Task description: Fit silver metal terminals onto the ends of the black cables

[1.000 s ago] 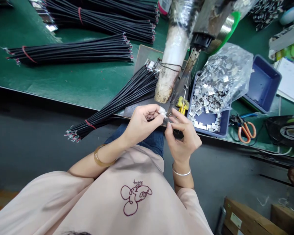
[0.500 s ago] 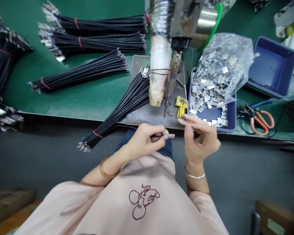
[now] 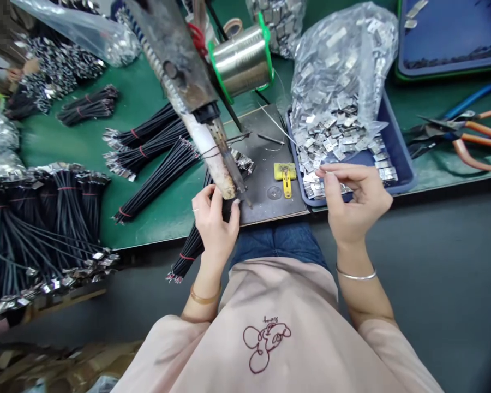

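My left hand (image 3: pixel 216 224) is at the near end of the work board, over a bundle of black cables (image 3: pixel 192 248) tied with a red band. Its thumb and index finger are apart, with nothing visible between them. Just above it hang a stained white tube (image 3: pixel 213 158) and a soldering iron (image 3: pixel 233 164), tip pointing down. My right hand (image 3: pixel 358 199) is over the front of a blue tray (image 3: pixel 405 177) of small metal connector shells (image 3: pixel 331 136). Its thumb and fingertips come together in a pinch; whatever they hold is too small to make out.
Behind the iron stands a solder spool (image 3: pixel 245 60). A yellow sponge (image 3: pixel 284 172) lies on the grey board (image 3: pixel 265 204). Orange-handled pliers (image 3: pixel 474 131) are right of the tray. More tied cable bundles (image 3: pixel 155 174) lie left, and others (image 3: pixel 36 229) hang over the table edge.
My left hand has moved left to the cable bundle, and the cable with a metal plug no longer shows in it. My right hand has moved over the connector tray. The view has shifted.
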`<action>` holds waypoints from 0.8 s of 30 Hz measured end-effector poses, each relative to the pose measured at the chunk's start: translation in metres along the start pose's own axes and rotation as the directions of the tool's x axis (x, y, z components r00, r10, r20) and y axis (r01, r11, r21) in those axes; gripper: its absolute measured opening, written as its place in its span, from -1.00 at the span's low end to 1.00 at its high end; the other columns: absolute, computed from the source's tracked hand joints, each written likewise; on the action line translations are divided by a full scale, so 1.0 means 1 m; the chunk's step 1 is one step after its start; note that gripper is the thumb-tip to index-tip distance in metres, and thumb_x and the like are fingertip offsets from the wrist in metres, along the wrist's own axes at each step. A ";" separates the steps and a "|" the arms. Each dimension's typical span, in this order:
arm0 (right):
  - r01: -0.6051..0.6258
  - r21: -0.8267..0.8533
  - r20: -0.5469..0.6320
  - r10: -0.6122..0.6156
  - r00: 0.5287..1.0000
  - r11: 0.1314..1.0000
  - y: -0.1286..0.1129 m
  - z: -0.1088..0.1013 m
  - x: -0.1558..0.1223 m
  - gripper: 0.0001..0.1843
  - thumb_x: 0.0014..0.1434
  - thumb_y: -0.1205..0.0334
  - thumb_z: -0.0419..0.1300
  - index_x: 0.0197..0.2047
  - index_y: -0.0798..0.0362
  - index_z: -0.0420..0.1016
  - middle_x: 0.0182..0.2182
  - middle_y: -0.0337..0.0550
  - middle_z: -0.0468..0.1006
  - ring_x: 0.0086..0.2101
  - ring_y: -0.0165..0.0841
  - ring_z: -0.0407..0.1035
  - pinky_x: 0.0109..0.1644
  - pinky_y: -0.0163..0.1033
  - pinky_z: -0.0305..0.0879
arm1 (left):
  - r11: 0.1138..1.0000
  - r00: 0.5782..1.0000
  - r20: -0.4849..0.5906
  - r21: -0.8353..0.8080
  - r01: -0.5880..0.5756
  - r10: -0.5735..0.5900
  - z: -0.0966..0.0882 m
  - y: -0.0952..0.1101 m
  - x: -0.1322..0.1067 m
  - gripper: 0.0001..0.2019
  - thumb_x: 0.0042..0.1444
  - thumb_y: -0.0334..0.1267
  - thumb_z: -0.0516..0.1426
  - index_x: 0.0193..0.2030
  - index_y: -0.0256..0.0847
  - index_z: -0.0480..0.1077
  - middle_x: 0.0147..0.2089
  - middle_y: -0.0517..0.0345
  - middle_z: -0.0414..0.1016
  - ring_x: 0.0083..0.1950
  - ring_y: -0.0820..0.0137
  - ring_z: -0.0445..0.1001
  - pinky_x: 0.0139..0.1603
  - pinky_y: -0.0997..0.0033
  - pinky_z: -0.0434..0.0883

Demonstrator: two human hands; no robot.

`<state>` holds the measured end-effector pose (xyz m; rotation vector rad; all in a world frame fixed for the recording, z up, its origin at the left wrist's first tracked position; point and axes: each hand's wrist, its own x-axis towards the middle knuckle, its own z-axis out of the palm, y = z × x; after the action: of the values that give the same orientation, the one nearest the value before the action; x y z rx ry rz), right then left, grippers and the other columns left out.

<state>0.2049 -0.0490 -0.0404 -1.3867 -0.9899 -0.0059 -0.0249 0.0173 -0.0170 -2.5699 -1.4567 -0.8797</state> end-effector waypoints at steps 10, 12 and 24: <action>0.085 -0.037 0.044 -0.083 0.996 0.996 0.002 -0.004 0.000 -0.91 0.25 0.36 0.26 -0.19 -0.02 0.53 -0.27 -0.27 0.69 -0.27 -0.38 0.62 -0.21 -0.25 0.56 | 1.000 1.000 -0.012 -0.023 -0.017 0.017 0.002 0.002 -0.015 -0.90 0.22 -0.31 0.19 -0.17 -0.25 0.51 -0.06 -0.09 0.49 0.04 0.17 0.47 0.09 0.09 0.41; 0.083 -0.038 0.040 -0.082 0.996 0.996 0.003 -0.003 -0.001 -0.91 0.24 0.35 0.27 -0.20 -0.03 0.54 -0.29 -0.28 0.69 -0.28 -0.38 0.62 -0.22 -0.25 0.56 | 0.994 0.999 -0.033 -0.099 -0.038 0.035 0.000 0.000 -0.019 -0.89 0.21 -0.34 0.20 -0.13 -0.24 0.51 -0.07 -0.06 0.52 0.07 0.18 0.51 0.10 0.11 0.44; -0.058 0.030 -0.031 0.059 0.998 0.998 -0.002 0.000 -0.003 -0.93 0.27 0.19 0.29 -0.23 -0.02 0.53 -0.34 -0.28 0.64 -0.33 -0.34 0.63 -0.23 -0.21 0.60 | 0.931 0.996 -0.051 -0.354 -0.092 0.079 -0.008 -0.003 -0.030 -0.78 0.18 -0.43 0.21 -0.03 -0.23 0.54 -0.02 -0.06 0.61 0.02 0.27 0.60 0.13 0.14 0.52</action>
<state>0.2022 -0.0513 -0.0401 -1.3845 -0.9189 0.0295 -0.0426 -0.0071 -0.0263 -2.8207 -1.2628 -1.2749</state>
